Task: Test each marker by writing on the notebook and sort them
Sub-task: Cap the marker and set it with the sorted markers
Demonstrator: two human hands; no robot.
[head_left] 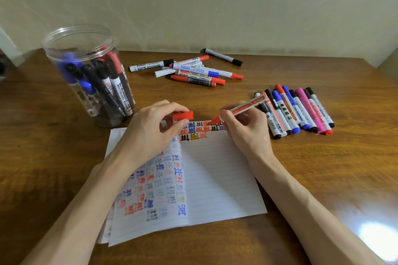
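Wood table (301, 178) meets cream wall (215, 6); left hand (150, 127) pinches cap (183, 116), right hand (243, 129) holds marker (243, 106).

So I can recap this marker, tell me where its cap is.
Head view: the left hand pinches the red cap above the top of the notebook, just left of the tip of the red marker.

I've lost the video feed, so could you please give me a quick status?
Right hand holds red marker, tip on notebook. Left hand pinches its cap. Nothing in the way.
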